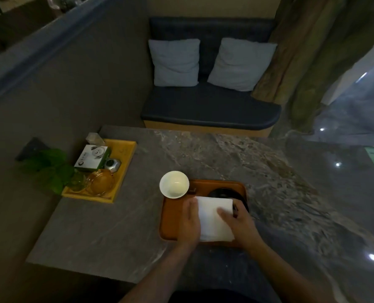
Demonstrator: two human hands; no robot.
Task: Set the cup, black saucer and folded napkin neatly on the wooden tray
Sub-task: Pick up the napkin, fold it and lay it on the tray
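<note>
White folded napkin (214,217) | both hands (189,224) pressing flat | wooden tray (170,215), round cup (174,184)

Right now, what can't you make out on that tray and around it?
Head view only:
- Saucer: near half hidden by the napkin and right hand.
- Tray: its middle covered by napkin and left hand.
- Cup: its foot hidden, so on the tray or not is unclear.
- Box: print too small.
</note>
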